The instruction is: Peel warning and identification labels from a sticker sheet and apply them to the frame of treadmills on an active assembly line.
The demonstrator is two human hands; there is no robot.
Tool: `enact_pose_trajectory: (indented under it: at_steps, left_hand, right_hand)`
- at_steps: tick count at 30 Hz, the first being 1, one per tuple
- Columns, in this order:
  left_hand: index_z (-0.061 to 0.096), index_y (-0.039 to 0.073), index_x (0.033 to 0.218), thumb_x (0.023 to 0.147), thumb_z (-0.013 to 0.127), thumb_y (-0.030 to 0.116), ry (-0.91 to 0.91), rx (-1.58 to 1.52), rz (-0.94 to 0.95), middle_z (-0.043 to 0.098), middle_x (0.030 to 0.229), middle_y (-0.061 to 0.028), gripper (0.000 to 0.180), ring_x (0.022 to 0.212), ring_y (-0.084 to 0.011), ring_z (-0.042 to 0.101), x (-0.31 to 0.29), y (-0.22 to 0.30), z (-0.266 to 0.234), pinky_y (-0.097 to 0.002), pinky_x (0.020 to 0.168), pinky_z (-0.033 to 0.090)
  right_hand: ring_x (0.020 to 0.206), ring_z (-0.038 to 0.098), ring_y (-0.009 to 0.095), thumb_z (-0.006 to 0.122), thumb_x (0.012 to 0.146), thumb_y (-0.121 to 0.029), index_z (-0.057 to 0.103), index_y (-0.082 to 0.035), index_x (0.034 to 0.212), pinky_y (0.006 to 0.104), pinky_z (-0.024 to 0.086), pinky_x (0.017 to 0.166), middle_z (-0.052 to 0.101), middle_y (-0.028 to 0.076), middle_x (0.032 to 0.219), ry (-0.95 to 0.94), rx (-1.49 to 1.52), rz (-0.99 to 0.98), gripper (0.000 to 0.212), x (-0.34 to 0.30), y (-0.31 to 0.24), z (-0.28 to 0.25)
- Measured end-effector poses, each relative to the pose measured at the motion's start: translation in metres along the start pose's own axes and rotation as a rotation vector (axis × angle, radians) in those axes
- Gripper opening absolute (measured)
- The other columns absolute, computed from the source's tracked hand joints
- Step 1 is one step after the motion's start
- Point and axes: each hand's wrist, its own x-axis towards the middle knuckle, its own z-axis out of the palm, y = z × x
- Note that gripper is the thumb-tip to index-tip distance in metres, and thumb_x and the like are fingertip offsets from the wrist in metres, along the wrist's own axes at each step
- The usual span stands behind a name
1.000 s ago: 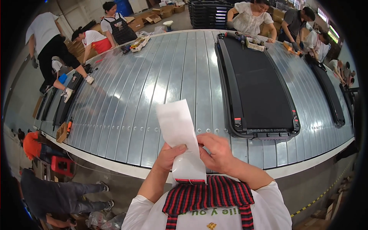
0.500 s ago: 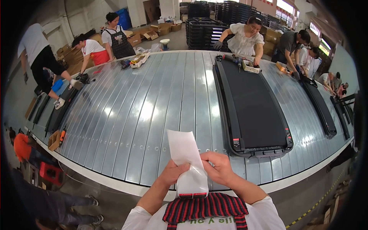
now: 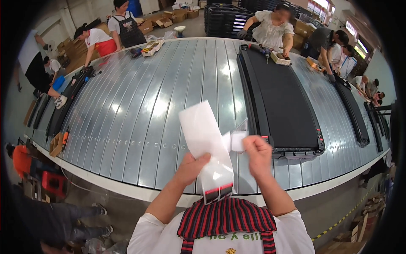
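Observation:
My left hand [image 3: 191,167] grips a long white strip of backing paper [image 3: 205,139] that stands up over the grey slatted conveyor [image 3: 139,114]; a red and black label sits at the strip's lower end [image 3: 218,194]. My right hand [image 3: 257,150] pinches a small clear and white piece [image 3: 237,139] pulled sideways off the strip. A large flat black panel [image 3: 281,95] lies on the conveyor just beyond my right hand.
More black panels lie at the conveyor's left edge [image 3: 69,95] and right edge [image 3: 353,112]. Several people work around the far side and both ends. Cardboard boxes [image 3: 167,19] and stacked black panels [image 3: 226,19] stand behind. An orange tool [image 3: 64,137] sits near the left edge.
My hands have come apart: the right hand has pulled a small piece off to the right while the left keeps the strip. The view has tilted slightly.

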Motion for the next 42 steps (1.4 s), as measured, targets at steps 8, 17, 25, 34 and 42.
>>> enact_pose_trajectory:
  at_steps: [8,17,25,34,42]
  left_hand:
    - [0.060,0.000,0.093,0.083,0.055,0.020,0.079,0.255,0.015,0.059,0.082,-0.0006,0.023,0.072,-0.0066,0.053,0.013,-0.016,0.032,-0.0215,0.059,0.042]
    - [0.059,0.002,0.079,0.078,0.054,0.014,-0.017,0.693,0.115,0.056,0.061,-0.0034,0.014,0.059,-0.0070,0.048,0.022,-0.038,0.075,-0.0249,0.054,0.040]
    - [0.059,0.002,0.082,0.078,0.054,0.018,-0.043,0.744,0.082,0.057,0.064,-0.0084,0.018,0.060,-0.0089,0.048,0.032,-0.063,0.127,-0.0273,0.057,0.041]
    - [0.061,0.001,0.091,0.080,0.055,0.020,0.216,0.741,0.045,0.062,0.074,-0.0102,0.023,0.070,-0.0099,0.056,0.036,-0.104,0.124,-0.0267,0.064,0.044]
    - [0.060,-0.002,0.098,0.082,0.056,0.021,0.420,0.552,-0.158,0.062,0.085,-0.0040,0.028,0.076,-0.0096,0.055,-0.002,-0.103,0.089,-0.0252,0.067,0.044]
  right_hand:
    - [0.061,0.055,0.024,0.065,0.066,-0.003,0.058,-0.003,0.077,0.0315,0.045,0.054,0.057,0.007,0.068,-0.272,-0.808,-0.932,0.013,-0.002,-0.011,0.001]
    - [0.062,0.054,0.023,0.060,0.073,-0.004,0.059,0.000,0.082,0.0304,0.043,0.054,0.056,0.009,0.073,-0.391,-0.769,-0.564,0.009,-0.005,-0.037,-0.065]
    - [0.059,0.053,0.022,0.060,0.073,-0.003,0.059,-0.001,0.082,0.0293,0.042,0.053,0.054,0.009,0.069,-0.515,-0.674,-0.352,0.009,0.003,-0.033,-0.127]
    - [0.058,0.046,0.002,0.059,0.075,-0.005,0.059,-0.002,0.074,0.0179,0.038,0.052,0.052,-0.004,0.065,-0.259,-0.206,0.076,0.003,0.031,-0.005,-0.188]
    - [0.041,0.036,0.004,0.062,0.075,-0.011,0.057,-0.005,0.071,0.0187,0.024,0.036,0.043,-0.004,0.052,0.003,-0.085,0.616,0.009,0.121,0.102,-0.267]
